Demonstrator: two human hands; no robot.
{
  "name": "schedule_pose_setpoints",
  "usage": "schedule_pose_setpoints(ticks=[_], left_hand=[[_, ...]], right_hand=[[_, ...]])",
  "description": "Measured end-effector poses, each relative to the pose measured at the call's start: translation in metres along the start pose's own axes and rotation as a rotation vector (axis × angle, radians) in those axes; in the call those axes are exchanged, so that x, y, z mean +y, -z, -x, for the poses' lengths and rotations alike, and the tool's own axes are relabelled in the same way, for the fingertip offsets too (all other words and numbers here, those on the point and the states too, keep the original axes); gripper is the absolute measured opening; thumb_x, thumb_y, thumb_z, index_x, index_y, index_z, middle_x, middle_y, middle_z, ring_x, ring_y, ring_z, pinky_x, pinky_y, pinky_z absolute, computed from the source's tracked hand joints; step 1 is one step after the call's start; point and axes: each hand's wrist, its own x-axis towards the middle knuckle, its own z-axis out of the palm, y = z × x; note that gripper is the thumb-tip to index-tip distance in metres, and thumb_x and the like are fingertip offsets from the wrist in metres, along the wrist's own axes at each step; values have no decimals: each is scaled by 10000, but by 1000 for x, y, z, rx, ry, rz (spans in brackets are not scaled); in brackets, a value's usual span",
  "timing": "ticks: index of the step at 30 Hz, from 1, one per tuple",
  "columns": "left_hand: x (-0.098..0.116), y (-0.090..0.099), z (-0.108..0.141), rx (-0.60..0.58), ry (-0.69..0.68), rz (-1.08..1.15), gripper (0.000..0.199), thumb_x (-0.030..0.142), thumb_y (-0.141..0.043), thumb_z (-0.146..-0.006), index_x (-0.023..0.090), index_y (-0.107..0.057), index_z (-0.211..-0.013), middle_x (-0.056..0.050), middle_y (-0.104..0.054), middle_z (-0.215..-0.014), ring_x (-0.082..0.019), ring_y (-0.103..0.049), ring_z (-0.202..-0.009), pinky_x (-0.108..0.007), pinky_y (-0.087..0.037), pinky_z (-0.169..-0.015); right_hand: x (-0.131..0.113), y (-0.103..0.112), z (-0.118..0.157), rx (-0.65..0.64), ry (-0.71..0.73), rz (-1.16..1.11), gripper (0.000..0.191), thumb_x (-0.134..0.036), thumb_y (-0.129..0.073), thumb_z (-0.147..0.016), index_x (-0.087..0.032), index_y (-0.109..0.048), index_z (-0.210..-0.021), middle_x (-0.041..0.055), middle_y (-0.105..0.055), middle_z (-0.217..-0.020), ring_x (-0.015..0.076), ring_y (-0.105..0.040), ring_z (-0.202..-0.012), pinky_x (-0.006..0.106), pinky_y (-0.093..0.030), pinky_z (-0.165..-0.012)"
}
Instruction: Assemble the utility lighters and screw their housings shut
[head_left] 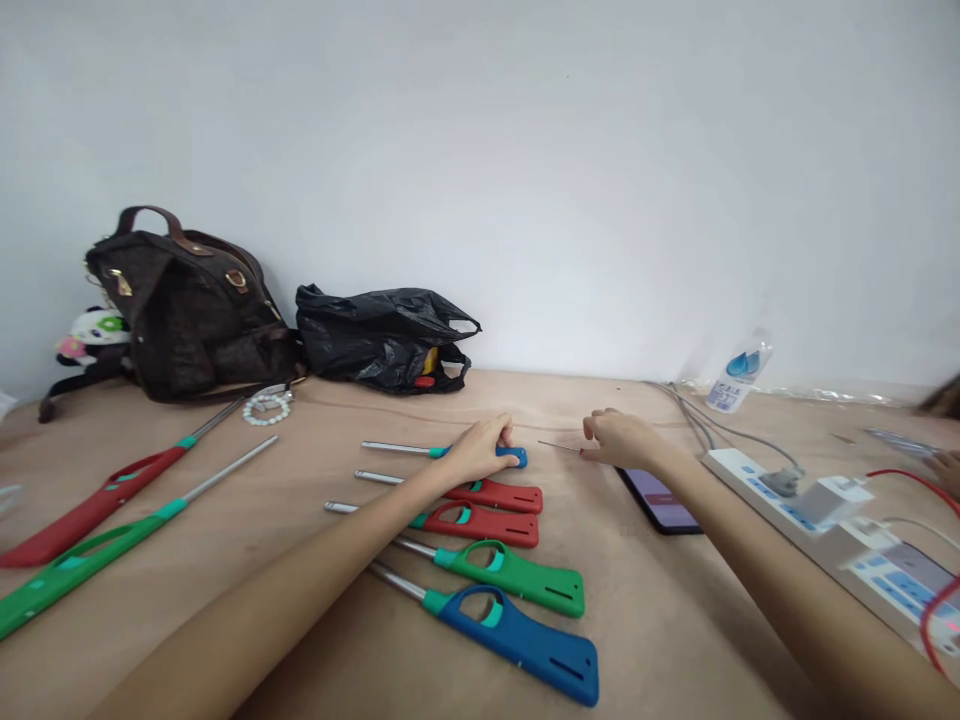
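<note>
My left hand [480, 447] is closed on the handle of the farthest blue lighter [517, 457], which lies on the table. My right hand [619, 438] pinches a thin metal tool [559, 445] with a red end; its tip points left toward that lighter. Below my left hand, two red lighters [517, 497] [510, 528], a green lighter [532, 580] and a nearer blue lighter [525, 640] lie in a row, metal tubes to the left. My left forearm covers parts of some tubes.
At left lie a long red lighter [105, 505] and a green one [90, 560], near a bead bracelet [267, 408]. Behind are a dark backpack [202, 320] and black plastic bag [375, 335]. At right: a phone [660, 502], bottle [741, 372], power strip [757, 490] with cables, and another person's hand [946, 470].
</note>
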Motion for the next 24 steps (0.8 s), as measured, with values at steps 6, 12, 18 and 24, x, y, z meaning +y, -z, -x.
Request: schedule_pose_setpoints(ticks=[6,12,18,24], left_hand=[[-1,0,-1,7,5,20,300,218,-722,-640,199,-449,-762,8,-604,-768,-181,-580,-719,-261,-425,-639],[-2,-1,0,10,9,41,291,222,-725,-641,191,-469,-775,9,-598,-769,-175,-575,-720,-258,-427,-641],[-3,-1,0,12,3,56,294,222,-725,-640,189,-458,-760,12,-593,-763,-168,-567,-711,-249,-420,-625],[-2,-1,0,25,-5,67,294,215,-722,-630,191,-449,-735,20,-569,-735,-163,-543,-695,-260,-419,-639]], right_hand=[[4,-27,-10,69,2,-81,93,-92,-569,-770,-115,-650,-810,188,-671,-949,284,-608,-937,340,-441,-750],[-4,-13,-28,342,57,-525,186,-294,-493,-872,-148,-585,-941,90,-669,-876,179,-614,-759,279,-478,-650],[-32,-1,-31,486,242,-1438,285,-458,-582,-806,-188,-499,-841,69,-646,-865,169,-626,-699,320,-543,-590],[-41,-11,-30,426,307,-1470,297,-474,-553,-845,-211,-421,-883,22,-648,-743,160,-641,-686,352,-566,-656]])
